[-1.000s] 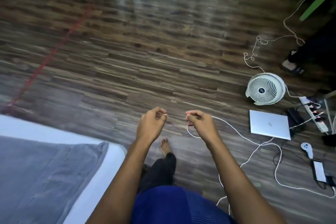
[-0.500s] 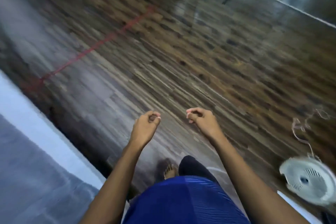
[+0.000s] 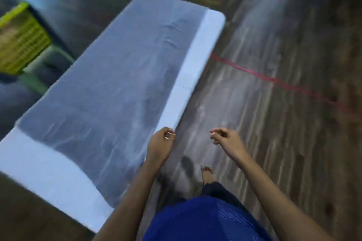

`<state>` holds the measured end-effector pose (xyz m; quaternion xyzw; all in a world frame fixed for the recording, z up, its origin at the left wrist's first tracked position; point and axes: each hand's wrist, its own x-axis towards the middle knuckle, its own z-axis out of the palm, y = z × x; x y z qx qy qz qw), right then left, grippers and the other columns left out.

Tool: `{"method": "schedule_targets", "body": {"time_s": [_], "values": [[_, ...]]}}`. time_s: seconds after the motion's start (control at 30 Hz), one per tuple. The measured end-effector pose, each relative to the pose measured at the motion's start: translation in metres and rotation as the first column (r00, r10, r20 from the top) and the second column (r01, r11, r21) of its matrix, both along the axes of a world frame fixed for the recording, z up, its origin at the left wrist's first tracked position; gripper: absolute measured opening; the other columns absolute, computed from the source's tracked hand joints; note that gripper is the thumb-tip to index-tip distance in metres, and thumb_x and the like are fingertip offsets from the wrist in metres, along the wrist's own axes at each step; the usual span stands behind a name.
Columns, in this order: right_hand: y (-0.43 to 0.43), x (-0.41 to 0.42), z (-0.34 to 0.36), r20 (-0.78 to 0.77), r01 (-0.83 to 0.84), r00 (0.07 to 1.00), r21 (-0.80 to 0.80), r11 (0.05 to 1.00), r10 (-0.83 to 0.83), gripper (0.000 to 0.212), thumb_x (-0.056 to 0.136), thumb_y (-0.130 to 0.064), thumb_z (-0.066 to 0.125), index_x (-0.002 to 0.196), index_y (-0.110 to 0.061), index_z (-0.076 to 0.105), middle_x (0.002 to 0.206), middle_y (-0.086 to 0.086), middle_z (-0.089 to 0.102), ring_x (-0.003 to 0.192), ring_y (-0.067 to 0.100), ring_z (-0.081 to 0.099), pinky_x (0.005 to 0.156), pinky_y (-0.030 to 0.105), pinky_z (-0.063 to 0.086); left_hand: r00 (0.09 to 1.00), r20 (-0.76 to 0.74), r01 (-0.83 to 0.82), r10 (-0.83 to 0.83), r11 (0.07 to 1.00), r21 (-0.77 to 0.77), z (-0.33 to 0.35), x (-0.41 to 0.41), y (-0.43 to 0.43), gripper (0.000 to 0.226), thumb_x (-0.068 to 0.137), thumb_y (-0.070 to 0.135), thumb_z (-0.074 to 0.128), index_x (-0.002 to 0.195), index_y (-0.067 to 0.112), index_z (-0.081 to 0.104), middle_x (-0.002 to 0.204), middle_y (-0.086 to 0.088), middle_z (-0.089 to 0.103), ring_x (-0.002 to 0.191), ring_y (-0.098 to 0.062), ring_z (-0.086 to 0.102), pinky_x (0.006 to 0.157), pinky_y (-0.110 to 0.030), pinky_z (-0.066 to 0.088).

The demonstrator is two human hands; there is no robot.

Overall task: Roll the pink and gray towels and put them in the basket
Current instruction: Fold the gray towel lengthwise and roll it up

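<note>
Blue cloth of the person's garment (image 3: 205, 221) fills the bottom edge, and both bare forearms reach forward from it. The left hand (image 3: 159, 144) hangs over the near corner of the white table (image 3: 203, 51), fingers curled in toward the thumb; the right hand (image 3: 227, 140) is held out beside it over the wood floor (image 3: 274, 143), curled the same way. Neither grips anything that the blur lets me make out. A bare foot (image 3: 207, 173) shows just below them.

Beyond the hands the gray towel (image 3: 117, 88) lies spread flat along the table, a few wrinkles toward its far end, unrolled. No pink towel is in view. A red line (image 3: 274, 81) crosses the floor to the right. Farthest off, past the table's left side, the yellow-green basket (image 3: 19, 41) stands, apparently on a green stool (image 3: 45, 64), well apart from the towel.

By my reading the rolling has not begun: this is the approach to the table. The next move calls for both hands to come down on the towel's near short edge, take it evenly and turn it over on itself, keeping the roll straight and tight along the length
</note>
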<state>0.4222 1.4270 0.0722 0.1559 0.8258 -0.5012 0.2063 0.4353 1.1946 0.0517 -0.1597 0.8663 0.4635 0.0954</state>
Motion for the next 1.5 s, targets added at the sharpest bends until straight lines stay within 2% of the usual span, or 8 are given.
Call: {"method": "schedule_targets", "body": {"time_s": [0.2, 0.33, 0.47, 0.9, 1.03, 1.17, 1.37, 1.5], "values": [[-0.053, -0.085, -0.018, 0.019, -0.547, 0.836, 0.092, 0.832, 0.548, 0.012, 0.090, -0.017, 0.061, 0.098, -0.021, 0.069, 0.081, -0.006, 0.067, 0.082, 0.014, 0.066, 0.074, 0.025, 0.049, 0.896, -0.085, -0.444, 0.436, 0.876, -0.187, -0.032, 0.017, -0.026, 0.018, 0.079, 0.010, 0.050, 0.082, 0.009, 0.068, 0.087, -0.009, 0.069, 0.083, -0.029, 0.062, 0.069, -0.025, 0.035], [-0.103, -0.115, -0.038, 0.003, -0.780, 0.606, 0.199, 0.594, 0.795, 0.016, 0.091, -0.013, 0.059, 0.102, -0.016, 0.070, 0.095, 0.000, 0.071, 0.088, 0.016, 0.065, 0.080, 0.026, 0.050, 0.889, 0.029, -0.416, 0.456, 0.834, -0.363, -0.054, 0.034, -0.032, 0.021, 0.077, 0.003, 0.063, 0.097, 0.007, 0.066, 0.102, -0.016, 0.063, 0.095, -0.037, 0.058, 0.078, -0.038, 0.046], [-0.145, -0.135, -0.061, -0.026, -0.874, 0.366, 0.335, 0.353, 0.930, 0.023, 0.089, -0.008, 0.058, 0.109, -0.010, 0.070, 0.112, 0.011, 0.068, 0.103, 0.027, 0.063, 0.093, 0.033, 0.047, 0.916, -0.086, -0.385, 0.393, 0.796, -0.467, -0.072, 0.044, -0.036, 0.032, 0.072, -0.006, 0.072, 0.100, 0.007, 0.067, 0.099, -0.010, 0.064, 0.088, -0.028, 0.053, 0.074, -0.033, 0.044], [-0.183, -0.163, -0.080, -0.111, -0.746, -0.113, 0.666, -0.011, 0.987, 0.029, 0.081, -0.020, 0.071, 0.109, -0.017, 0.065, 0.112, 0.005, 0.058, 0.103, 0.028, 0.053, 0.085, 0.042, 0.045, 0.849, 0.015, -0.516, 0.528, 0.836, -0.185, -0.059, 0.035, -0.063, 0.016, 0.088, 0.003, 0.050, 0.094, 0.008, 0.064, 0.091, -0.008, 0.065, 0.084, -0.027, 0.059, 0.070, -0.029, 0.039], [-0.197, -0.176, -0.083, -0.070, -0.812, -0.129, 0.580, -0.065, 0.989, 0.019, 0.091, -0.019, 0.061, 0.109, -0.015, 0.069, 0.113, 0.004, 0.061, 0.106, 0.031, 0.053, 0.090, 0.044, 0.044, 0.916, 0.011, -0.350, 0.400, 0.813, -0.466, -0.071, 0.072, -0.047, 0.036, 0.075, 0.007, 0.065, 0.111, 0.013, 0.062, 0.108, -0.007, 0.059, 0.099, -0.028, 0.052, 0.083, -0.040, 0.046], [-0.206, -0.180, -0.087, -0.049, -0.812, -0.131, 0.578, -0.079, 0.990, 0.022, 0.094, -0.013, 0.053, 0.110, -0.008, 0.069, 0.115, 0.010, 0.062, 0.105, 0.035, 0.054, 0.093, 0.041, 0.041, 0.848, 0.000, -0.432, 0.530, 0.693, -0.578, -0.072, 0.122, -0.031, 0.067, 0.063, -0.012, 0.065, 0.125, 0.013, 0.059, 0.119, -0.009, 0.058, 0.107, -0.031, 0.054, 0.086, -0.045, 0.050], [-0.209, -0.149, -0.073, -0.015, -0.770, -0.109, 0.634, -0.075, 0.994, 0.025, 0.088, -0.016, 0.057, 0.112, -0.013, 0.061, 0.120, 0.013, 0.054, 0.111, 0.037, 0.048, 0.095, 0.048, 0.038, 0.677, -0.099, -0.687, 0.729, 0.577, -0.441, -0.072, 0.141, -0.035, 0.028, 0.088, 0.000, 0.060, 0.112, 0.013, 0.067, 0.107, -0.006, 0.067, 0.097, -0.026, 0.060, 0.075, -0.041, 0.055], [-0.219, -0.097, -0.066, -0.191, -0.826, -0.300, 0.541, -0.155, 0.935, 0.024, 0.083, -0.014, 0.067, 0.107, -0.010, 0.063, 0.110, 0.011, 0.058, 0.105, 0.034, 0.053, 0.087, 0.043, 0.044, 0.584, -0.074, -0.777, 0.808, 0.531, -0.338, -0.064, 0.140, -0.046, 0.013, 0.094, 0.012, 0.057, 0.106, 0.012, 0.062, 0.096, -0.008, 0.069, 0.086, -0.030, 0.062, 0.069, -0.035, 0.048]]}}
